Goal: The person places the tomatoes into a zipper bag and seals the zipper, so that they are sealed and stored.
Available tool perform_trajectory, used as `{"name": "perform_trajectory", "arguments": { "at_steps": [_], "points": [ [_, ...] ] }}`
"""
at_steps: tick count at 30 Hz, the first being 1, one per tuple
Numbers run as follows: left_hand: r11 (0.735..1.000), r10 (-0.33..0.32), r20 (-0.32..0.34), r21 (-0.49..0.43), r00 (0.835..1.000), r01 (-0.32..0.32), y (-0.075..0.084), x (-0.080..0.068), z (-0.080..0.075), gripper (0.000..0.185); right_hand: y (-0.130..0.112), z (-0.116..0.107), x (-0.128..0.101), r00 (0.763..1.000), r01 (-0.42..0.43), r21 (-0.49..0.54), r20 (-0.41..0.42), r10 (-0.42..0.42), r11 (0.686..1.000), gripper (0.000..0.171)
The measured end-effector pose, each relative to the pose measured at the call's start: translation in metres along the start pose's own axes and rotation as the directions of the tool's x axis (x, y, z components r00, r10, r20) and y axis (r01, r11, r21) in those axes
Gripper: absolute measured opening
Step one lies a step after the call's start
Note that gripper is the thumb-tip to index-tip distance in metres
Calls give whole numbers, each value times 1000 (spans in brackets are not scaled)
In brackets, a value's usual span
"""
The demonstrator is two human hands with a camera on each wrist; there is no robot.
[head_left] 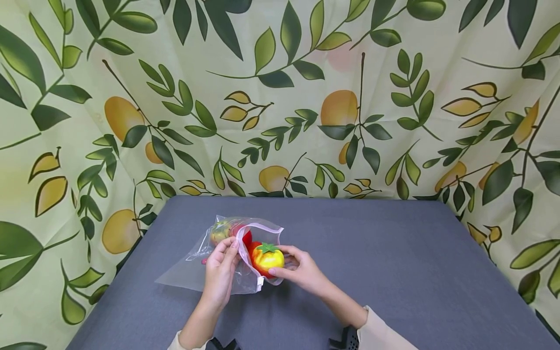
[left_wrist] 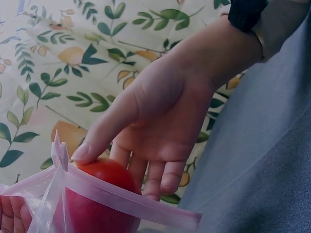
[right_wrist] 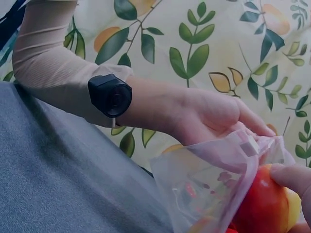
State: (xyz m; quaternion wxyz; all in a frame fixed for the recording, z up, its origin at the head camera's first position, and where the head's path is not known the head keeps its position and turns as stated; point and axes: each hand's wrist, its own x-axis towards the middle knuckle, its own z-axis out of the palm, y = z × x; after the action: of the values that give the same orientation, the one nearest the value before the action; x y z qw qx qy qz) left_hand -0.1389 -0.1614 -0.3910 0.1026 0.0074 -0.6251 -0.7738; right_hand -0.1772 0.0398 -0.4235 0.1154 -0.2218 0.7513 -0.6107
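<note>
A clear zip bag (head_left: pixel 188 274) with a pink-edged mouth lies on its side, its mouth towards the right. My left hand (head_left: pixel 218 272) pinches the bag's edge near the mouth. At the opening, my right hand (head_left: pixel 304 270) holds a red and yellow toy tomato (head_left: pixel 270 261) with a green leafy top, thumb on one side and fingers on the other. The tomato (right_wrist: pixel 260 204) is partly inside the mouth. Deeper in the bag are a red round piece (head_left: pixel 246 237) and a mottled green-red piece (head_left: pixel 220 233), both blurred by the plastic. In the left wrist view, the pink strip (left_wrist: pixel 131 199) crosses the tomato.
The bag rests on a grey-blue cloth-covered table (head_left: pixel 372 253). Behind it hangs a leaf-and-fruit patterned curtain (head_left: pixel 297 121), which also runs along both sides. A black camera (right_wrist: pixel 111 94) is strapped to the left wrist.
</note>
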Motion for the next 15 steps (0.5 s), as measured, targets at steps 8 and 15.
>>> {"name": "perform_trajectory", "arguments": {
  "at_steps": [8, 15],
  "points": [
    [999, -29, -11, 22, 1000, 29, 0, 0, 1, 11, -3, 12, 3, 999, -19, -1, -35, 19, 1000, 56],
    [999, -40, -12, 20, 999, 40, 0, 0, 0, 9, -2, 19, 3, 998, 34, -18, -57, -35, 999, 49]
  ]
}}
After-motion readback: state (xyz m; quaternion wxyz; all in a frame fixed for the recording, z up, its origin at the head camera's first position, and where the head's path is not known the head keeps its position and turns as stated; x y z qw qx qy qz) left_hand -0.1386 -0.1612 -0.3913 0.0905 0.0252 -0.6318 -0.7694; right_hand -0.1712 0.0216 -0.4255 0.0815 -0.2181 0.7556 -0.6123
